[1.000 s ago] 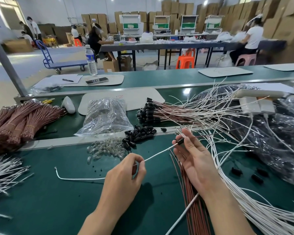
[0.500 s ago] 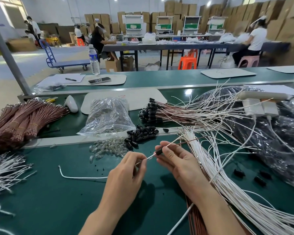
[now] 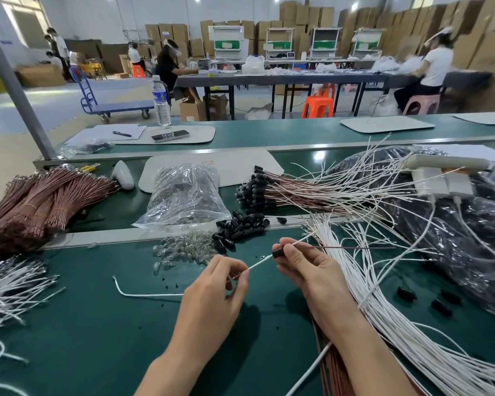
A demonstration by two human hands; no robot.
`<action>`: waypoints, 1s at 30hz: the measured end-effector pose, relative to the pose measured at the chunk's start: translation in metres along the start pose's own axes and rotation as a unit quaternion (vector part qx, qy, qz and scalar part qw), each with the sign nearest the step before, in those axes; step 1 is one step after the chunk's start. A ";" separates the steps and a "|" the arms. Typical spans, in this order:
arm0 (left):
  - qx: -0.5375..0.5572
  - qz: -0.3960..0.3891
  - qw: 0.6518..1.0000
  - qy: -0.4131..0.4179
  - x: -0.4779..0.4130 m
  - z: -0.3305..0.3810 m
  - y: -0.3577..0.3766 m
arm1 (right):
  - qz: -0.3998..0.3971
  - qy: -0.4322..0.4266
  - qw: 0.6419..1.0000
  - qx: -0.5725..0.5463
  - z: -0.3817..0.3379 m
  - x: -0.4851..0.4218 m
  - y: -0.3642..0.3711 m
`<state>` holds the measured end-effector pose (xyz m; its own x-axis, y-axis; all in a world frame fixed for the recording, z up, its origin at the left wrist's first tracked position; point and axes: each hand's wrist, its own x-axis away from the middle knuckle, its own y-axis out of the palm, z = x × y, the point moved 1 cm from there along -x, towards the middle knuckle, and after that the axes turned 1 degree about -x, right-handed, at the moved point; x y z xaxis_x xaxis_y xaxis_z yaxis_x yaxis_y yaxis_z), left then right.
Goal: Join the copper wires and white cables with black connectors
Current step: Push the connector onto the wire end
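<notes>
Your right hand [image 3: 312, 270] pinches black connector [image 3: 278, 253] between thumb and fingertips, mid-bench over green mat [image 3: 69, 338]. Your left hand [image 3: 212, 298], just left and nearer, pinches white cable [image 3: 259, 262] running out of connector; cable's tail lies on mat, left of that hand. Thin copper wire [image 3: 355, 247] sticks out rightward from right fingers. Loose connector pile [image 3: 240, 227] just beyond both hands. White cable bundle [image 3: 383, 295] passes under right wrist.
</notes>
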<state>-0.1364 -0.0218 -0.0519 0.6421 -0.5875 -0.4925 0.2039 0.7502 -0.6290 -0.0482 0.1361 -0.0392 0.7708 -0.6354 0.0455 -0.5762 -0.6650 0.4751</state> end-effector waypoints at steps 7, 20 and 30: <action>0.022 0.019 0.999 0.014 0.000 -0.001 -0.001 | -0.055 0.024 0.995 0.080 0.002 0.004 0.005; 0.058 0.024 0.998 0.026 0.000 -0.002 0.001 | -0.067 0.004 0.986 0.152 0.004 0.008 0.010; 0.053 0.000 0.998 0.024 -0.001 0.000 0.001 | -0.050 0.005 0.987 0.153 0.003 0.008 0.010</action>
<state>-0.1365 -0.0204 -0.0519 0.6067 -0.5997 -0.5218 0.2834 0.7765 -0.5628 -0.0489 0.1234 -0.0364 0.8301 -0.5572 0.0213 -0.5505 -0.8129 0.1899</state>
